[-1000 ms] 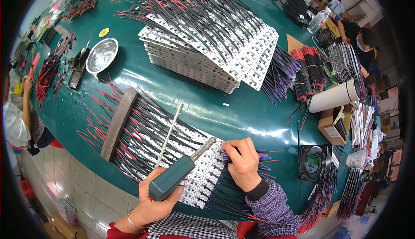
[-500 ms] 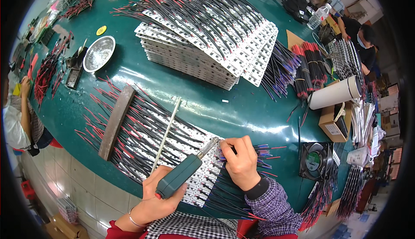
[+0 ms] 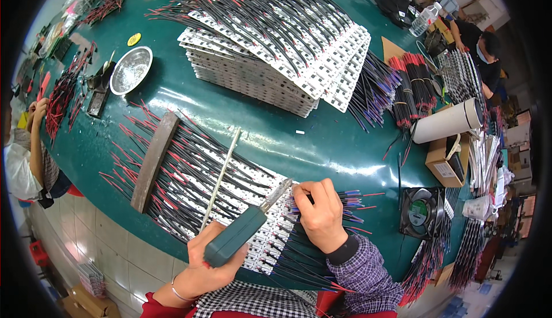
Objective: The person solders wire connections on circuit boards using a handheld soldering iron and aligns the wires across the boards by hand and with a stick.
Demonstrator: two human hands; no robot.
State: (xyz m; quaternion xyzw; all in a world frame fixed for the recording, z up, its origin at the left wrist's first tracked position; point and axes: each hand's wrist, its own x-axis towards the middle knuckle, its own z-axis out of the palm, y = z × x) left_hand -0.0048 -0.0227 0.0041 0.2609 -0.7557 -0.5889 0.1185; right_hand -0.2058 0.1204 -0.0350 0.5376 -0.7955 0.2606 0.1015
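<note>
My left hand is closed around a soldering iron with a blocky green body. Its metal tip points up and right, to the far right corner of a white circuit board panel. Just right of that tip, my right hand pinches a thin wire at the panel's edge; the fingers hide most of it. Black wires with red ends lie in rows over the panel's left part. Dark wires with blue and red ends stick out from its right edge, partly under my right hand.
Across the wires rest a brown bar and a thin pale strip. Beyond stands a tall stack of white panels. A metal bowl is far left, a fan right. Co-workers sit at the left and far right.
The soldering iron has tilted slightly in my left hand, and its tip has shifted a little up. My right hand stays nearly still. At the left, a co-worker's hand has risen slightly.
</note>
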